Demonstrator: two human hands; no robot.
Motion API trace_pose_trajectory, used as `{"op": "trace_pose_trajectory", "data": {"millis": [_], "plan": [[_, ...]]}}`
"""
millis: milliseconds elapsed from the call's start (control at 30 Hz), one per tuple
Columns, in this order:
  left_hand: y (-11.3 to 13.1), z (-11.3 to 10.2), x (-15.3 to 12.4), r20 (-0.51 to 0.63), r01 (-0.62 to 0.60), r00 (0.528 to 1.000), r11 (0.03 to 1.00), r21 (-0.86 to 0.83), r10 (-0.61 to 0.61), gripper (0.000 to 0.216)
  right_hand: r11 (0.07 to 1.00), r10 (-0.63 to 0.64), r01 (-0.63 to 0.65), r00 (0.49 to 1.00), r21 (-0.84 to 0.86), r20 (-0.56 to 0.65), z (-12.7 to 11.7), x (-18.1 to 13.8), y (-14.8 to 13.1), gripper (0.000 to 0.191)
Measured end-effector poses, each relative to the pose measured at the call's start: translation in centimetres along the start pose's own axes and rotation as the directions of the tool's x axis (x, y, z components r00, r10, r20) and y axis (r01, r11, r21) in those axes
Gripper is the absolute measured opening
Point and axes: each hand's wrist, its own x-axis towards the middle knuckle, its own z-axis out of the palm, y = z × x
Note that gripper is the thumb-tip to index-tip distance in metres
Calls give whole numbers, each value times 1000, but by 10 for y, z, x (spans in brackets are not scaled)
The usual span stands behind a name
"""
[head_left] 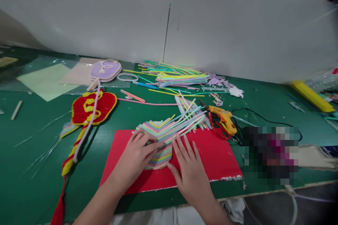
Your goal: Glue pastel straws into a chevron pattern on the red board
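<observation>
Nearest the camera, 2 bare forearms are seen reaching onto a green table [34, 137].

The left hand [137, 156] is laid flat with its fingers spread. Nothing is gripped. Its tips are pressed on the left part of a striped pastel piece [162, 132].

The right hand [188, 168] is laid flat just beside it. Its fingers are stretched out and slightly fanned, and the tips touch the piece's lower right edge. Nothing is gripped here either.

The piece is built of coloured fuzzy sticks bent into a V, row on row. It is set on a red sheet [219, 154], near that sheet's far edge, under the fingertips of the 2 hands. Loose stick ends [192, 114] jut up and to the right, past the sheet's edge.

Just right of those ends a yellow glue gun [224, 117] is laid on the table, with a black cord [264, 117] trailing to the right.

Well to the left a red and yellow ornament [93, 107] is laid flat. Its striped tail runs down to a red tassel [58, 212] at the near edge. A pale cord [89, 123] is draped across it from a purple ornament [105, 69] farther back.

Farther still are noted:
- 1 white loop [127, 76]
- a heap of loose sticks [179, 75] at the foot of a white board [169, 14]
- clear plastic sheets [44, 81] at far left
- 1 yellow bar [311, 95] at far right
</observation>
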Motion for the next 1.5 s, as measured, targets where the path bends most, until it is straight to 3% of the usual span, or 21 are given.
{"op": "trace_pose_trajectory", "data": {"millis": [400,1000,1267,1500], "plan": [[0,-1,-1,-9,99,995,995,-25,-99,19,998,-1,2,1000,68,-8,2,-1,1,60],[-1,-1,0,7,117,993,993,-27,-117,19,981,66,-63,998,181,-6,0,0,1,65],[6,-4,2,-5,17,1000,997,70,-17,23,993,-4,4,1000,119,-1,-1,0,1,52],[8,-3,2,-26,17,1000,995,94,-14,22,993,9,-11,1000,119,22,-5,1,0,51]]}}
